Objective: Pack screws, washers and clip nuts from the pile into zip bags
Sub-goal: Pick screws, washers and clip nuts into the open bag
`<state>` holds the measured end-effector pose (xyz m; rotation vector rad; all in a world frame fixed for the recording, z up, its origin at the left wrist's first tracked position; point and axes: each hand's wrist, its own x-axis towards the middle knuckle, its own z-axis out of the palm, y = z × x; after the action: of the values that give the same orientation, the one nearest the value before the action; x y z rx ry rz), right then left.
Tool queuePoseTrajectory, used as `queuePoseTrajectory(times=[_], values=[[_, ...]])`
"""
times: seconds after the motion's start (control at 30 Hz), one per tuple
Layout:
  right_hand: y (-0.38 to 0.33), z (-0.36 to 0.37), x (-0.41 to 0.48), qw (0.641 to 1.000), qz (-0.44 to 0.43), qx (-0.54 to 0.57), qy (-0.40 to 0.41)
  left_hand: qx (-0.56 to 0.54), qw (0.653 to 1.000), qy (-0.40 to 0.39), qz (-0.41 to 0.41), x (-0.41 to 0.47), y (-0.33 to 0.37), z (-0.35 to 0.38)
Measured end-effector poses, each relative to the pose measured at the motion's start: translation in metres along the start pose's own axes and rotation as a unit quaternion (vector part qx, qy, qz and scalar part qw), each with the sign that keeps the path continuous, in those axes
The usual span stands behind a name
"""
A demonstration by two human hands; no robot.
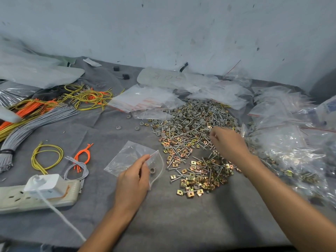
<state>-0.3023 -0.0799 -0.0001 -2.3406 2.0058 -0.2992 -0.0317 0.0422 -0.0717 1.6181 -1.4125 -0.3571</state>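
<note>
The clear zip bag (127, 159) lies on the counter (181, 224) just left of the pile (190, 128) of screws, washers and clip nuts, with one grey washer (152, 170) inside near its mouth. The left hand (132, 180) pinches the bag's open edge. The right hand (227, 142) hangs over the pile's right part, fingers curled down among the screws; whether they pinch anything cannot be told. Filled bags (291, 142) heap right of the pile, empty bags (143, 99) lie behind it, and a power strip (36, 197) sits well to its left.

The right grip (229, 143) hides its own fingertips above the pile (192, 131); whether they hold anything is unclear. The left grip (132, 179) covers the zip bag's (127, 159) near edge. The power strip (11, 199) runs off the left edge.
</note>
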Motion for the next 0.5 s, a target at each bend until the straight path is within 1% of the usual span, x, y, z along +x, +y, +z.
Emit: queuePoseTrajectory(times=[0.03,0.1,0.13,0.2,0.27,0.33,0.4,0.5], values=[[-0.01,-0.002,-0.008,0.998,-0.009,0.06,0.003,-0.001,1.0,-0.002,-0.002,0.0,0.0,0.0],[-0.038,-0.004,-0.028,0.984,-0.047,0.165,-0.039,-0.004,1.0,-0.002,-0.004,0.0,-0.001,0.0],[-0.054,-0.002,-0.038,0.975,-0.075,0.199,-0.064,-0.006,1.0,-0.001,-0.004,0.0,-0.001,0.001],[-0.086,0.005,-0.055,0.96,-0.144,0.224,-0.09,-0.006,1.0,0.0,-0.002,0.0,-0.002,0.001],[-0.111,0.016,-0.064,0.953,-0.214,0.192,-0.093,-0.004,1.0,-0.001,-0.002,-0.001,-0.002,0.0],[-0.128,0.027,-0.066,0.956,-0.255,0.128,-0.074,0.0,1.0,0.009,0.002,-0.002,-0.001,-0.001],[-0.136,0.032,-0.064,0.961,-0.259,0.086,-0.045,0.001,1.0,0.027,0.009,-0.002,0.001,-0.003],[-0.138,0.037,-0.058,0.959,-0.276,0.057,-0.031,0.004,0.999,0.034,0.014,-0.002,0.005,-0.006]])
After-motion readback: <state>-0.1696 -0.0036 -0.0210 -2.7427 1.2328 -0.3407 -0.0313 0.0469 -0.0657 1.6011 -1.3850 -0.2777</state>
